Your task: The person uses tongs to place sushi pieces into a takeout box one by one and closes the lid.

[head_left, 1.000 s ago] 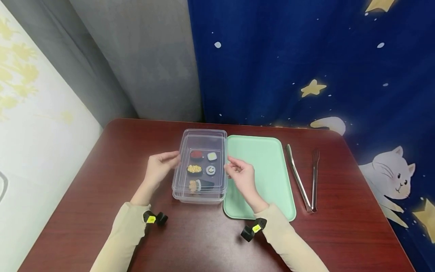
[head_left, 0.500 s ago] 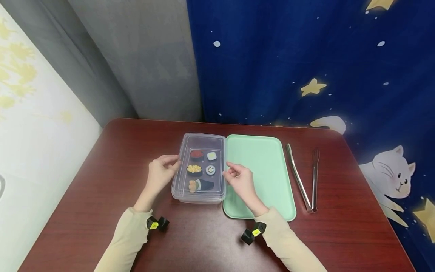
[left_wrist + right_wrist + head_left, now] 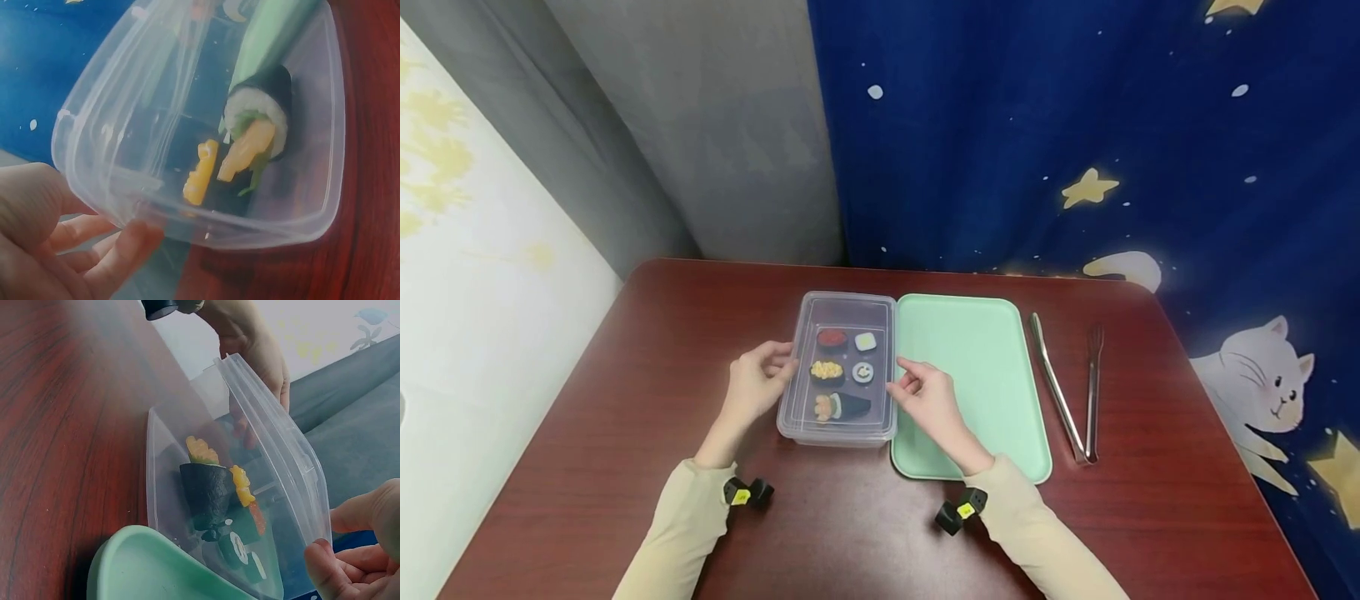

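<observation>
A clear plastic food box (image 3: 842, 442) stands on the table with its clear lid (image 3: 847, 309) lying over the top. Through the lid show several sushi pieces: a cone-shaped hand roll (image 3: 850, 406), a yellow-topped piece (image 3: 827, 372), a red-topped piece (image 3: 832, 338) and two small rolls, one round (image 3: 862, 372). My left hand (image 3: 756, 381) pinches the lid's rim at the left long side, and my right hand (image 3: 932, 404) pinches it at the right. In the right wrist view, thumb and fingers (image 3: 322, 557) meet the lid's edge.
A pale green tray (image 3: 970, 367) lies right beside the box, partly under my right forearm. Farther right are metal tongs (image 3: 1063, 400), spread in a V. The dark red table (image 3: 715, 300) ends at the back before grey and blue curtains.
The lid has come down and toward me, now lined up with the box's rim. Both hands have stayed at its sides, the right shifting slightly nearer and left.
</observation>
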`<state>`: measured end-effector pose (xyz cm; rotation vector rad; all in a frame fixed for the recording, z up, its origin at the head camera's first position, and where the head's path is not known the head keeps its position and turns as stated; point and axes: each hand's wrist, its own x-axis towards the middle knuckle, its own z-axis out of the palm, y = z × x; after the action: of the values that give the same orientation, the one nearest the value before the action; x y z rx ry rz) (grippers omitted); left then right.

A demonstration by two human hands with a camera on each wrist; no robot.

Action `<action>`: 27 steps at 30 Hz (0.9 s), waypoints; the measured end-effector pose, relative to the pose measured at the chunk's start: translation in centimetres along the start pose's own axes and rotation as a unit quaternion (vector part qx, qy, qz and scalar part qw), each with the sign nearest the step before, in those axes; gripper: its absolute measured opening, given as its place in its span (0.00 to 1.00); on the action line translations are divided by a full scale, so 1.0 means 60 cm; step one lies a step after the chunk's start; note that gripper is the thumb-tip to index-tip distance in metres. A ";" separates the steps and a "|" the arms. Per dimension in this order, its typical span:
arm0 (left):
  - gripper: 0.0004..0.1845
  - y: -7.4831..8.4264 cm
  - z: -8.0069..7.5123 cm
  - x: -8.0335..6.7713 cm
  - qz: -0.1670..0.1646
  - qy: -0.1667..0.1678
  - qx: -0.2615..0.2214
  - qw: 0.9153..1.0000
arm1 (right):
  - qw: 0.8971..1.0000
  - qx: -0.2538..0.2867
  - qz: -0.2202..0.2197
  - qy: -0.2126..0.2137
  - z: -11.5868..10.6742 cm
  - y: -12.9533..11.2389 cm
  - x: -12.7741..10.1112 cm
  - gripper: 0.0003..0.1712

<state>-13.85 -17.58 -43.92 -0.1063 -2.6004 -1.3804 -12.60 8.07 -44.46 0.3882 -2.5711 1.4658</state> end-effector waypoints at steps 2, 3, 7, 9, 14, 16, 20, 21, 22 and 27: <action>0.13 -0.002 0.000 0.002 -0.010 -0.002 -0.001 1.000 | 1.000 -0.005 -0.002 -0.004 0.000 0.000 0.001 0.22; 0.13 -0.004 -0.001 0.002 -0.018 -0.007 -0.006 1.000 | 1.000 -0.006 -0.002 -0.007 -0.001 0.000 0.001 0.22; 0.16 -0.011 -0.012 0.011 -0.070 -0.066 -0.058 0.994 | 1.000 -0.016 -0.007 -0.008 -0.009 0.000 0.009 0.21; 0.20 -0.015 -0.026 0.027 -0.099 -0.103 -0.088 0.986 | 1.000 -0.016 0.001 -0.004 -0.016 0.001 0.021 0.20; 0.25 -0.021 -0.052 0.105 -0.141 -0.133 -0.133 0.972 | 0.997 -0.005 0.079 0.005 -0.027 0.011 0.087 0.21; 0.27 -0.020 -0.048 0.139 -0.155 -0.141 -0.132 0.969 | 0.992 0.010 0.125 -0.006 -0.024 0.016 0.118 0.23; 0.28 -0.021 -0.027 0.188 -0.177 -0.173 -0.107 0.963 | 0.980 0.024 0.197 -0.029 -0.009 0.024 0.163 0.24; 0.27 -0.022 -0.022 0.195 -0.180 -0.178 -0.100 0.962 | 0.977 0.026 0.208 -0.031 -0.004 0.026 0.170 0.24; 0.26 -0.023 -0.018 0.201 -0.182 -0.179 -0.096 0.962 | 0.976 0.023 0.214 -0.030 0.000 0.027 0.176 0.23; 0.21 -0.026 -0.007 0.211 -0.193 -0.181 -0.082 0.961 | 0.976 0.027 0.218 -0.014 0.013 0.031 0.187 0.18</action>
<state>-26.42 -19.19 -42.37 0.1500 -2.9093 -1.8659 -23.85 6.68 -43.47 -0.1665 -2.7631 1.6711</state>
